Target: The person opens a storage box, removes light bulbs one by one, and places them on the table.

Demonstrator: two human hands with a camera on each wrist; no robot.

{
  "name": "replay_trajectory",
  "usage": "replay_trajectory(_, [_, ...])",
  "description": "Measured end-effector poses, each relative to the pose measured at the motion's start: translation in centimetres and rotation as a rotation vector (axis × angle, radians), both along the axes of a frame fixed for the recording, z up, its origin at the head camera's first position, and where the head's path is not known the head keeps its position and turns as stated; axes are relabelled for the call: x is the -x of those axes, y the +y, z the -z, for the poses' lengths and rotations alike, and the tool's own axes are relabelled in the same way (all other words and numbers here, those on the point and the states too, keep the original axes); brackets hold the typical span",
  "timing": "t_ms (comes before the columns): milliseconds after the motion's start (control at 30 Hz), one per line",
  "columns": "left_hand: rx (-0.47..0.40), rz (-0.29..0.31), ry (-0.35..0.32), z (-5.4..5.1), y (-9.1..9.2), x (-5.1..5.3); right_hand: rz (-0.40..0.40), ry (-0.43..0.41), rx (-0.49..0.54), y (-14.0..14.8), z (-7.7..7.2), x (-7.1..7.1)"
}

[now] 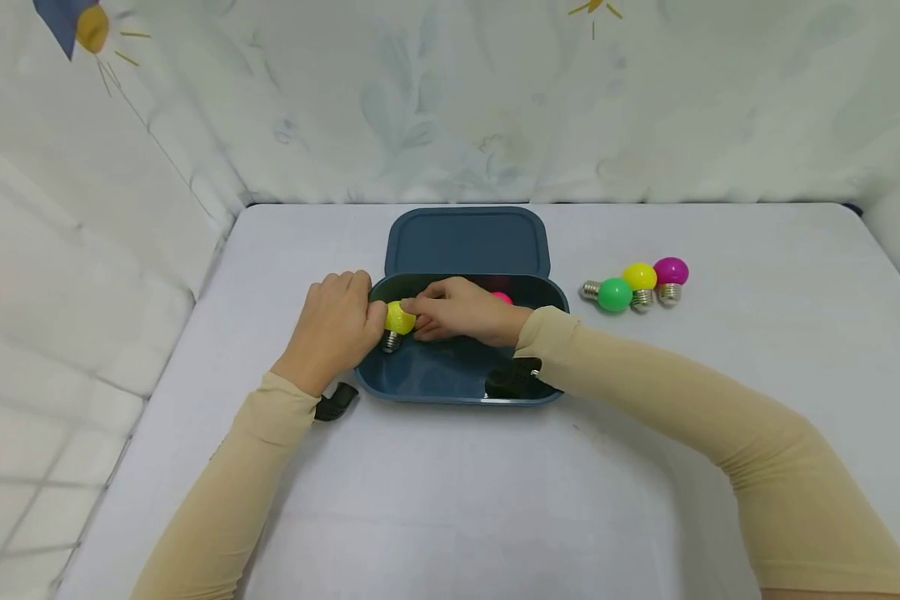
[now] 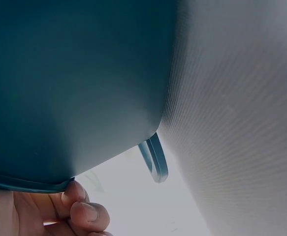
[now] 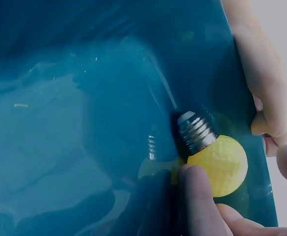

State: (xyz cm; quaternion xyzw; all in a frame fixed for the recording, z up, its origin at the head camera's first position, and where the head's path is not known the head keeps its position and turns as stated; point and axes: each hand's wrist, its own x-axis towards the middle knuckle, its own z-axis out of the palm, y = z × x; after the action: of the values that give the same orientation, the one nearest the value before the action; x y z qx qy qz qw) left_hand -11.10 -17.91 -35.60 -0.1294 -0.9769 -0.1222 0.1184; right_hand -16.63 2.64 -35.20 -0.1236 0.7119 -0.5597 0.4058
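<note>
A dark blue lidded box [image 1: 427, 379] lies open on the table. My left hand [image 1: 337, 325] grips its left rim; in the left wrist view the curled fingers [image 2: 86, 214] show at the rim of the box wall [image 2: 84, 98]. Reaching inside, my right hand [image 1: 465, 312] pinches a yellow light bulb [image 1: 400, 318] by its round part, near the left end. The right wrist view shows that yellow bulb [image 3: 222, 164] with its silver screw base and fingers against it. Part of a pink thing [image 1: 502, 297] shows behind the right hand.
The box's lid [image 1: 467, 242] lies folded back behind it. Right of the box are a green bulb [image 1: 615, 295], a yellow bulb [image 1: 640, 276] and a purple bulb [image 1: 672, 271]. A black wrist device [image 1: 337, 402] shows at the left wrist.
</note>
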Motion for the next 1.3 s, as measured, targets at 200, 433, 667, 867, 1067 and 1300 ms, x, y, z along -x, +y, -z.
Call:
replay_trajectory(200, [-0.004, 0.005, 0.012, 0.1, 0.0, 0.1, 0.003, -0.087, 0.016, -0.1, -0.1, 0.0])
replay_trajectory(433, [-0.009, 0.009, 0.016, 0.2, -0.1, 0.1, 0.026, -0.158, 0.049, -0.2, 0.1, 0.1])
replay_trajectory(667, [-0.019, 0.006, 0.009, 0.1, -0.1, 0.1, 0.063, -0.186, 0.065, -0.5, 0.1, 0.2])
replay_trajectory(867, [-0.031, 0.000, 0.004, 0.1, 0.0, 0.1, 0.049, -0.191, 0.080, -0.8, 0.0, 0.2])
replay_trajectory(1067, [-0.035, -0.001, 0.002, 0.2, 0.0, 0.2, 0.000, -0.184, 0.108, -0.9, 0.5, 0.2])
replay_trajectory(1300, [-0.032, 0.001, -0.005, 0.2, -0.1, 0.2, -0.057, -0.086, 0.108, -0.9, 1.1, 0.1])
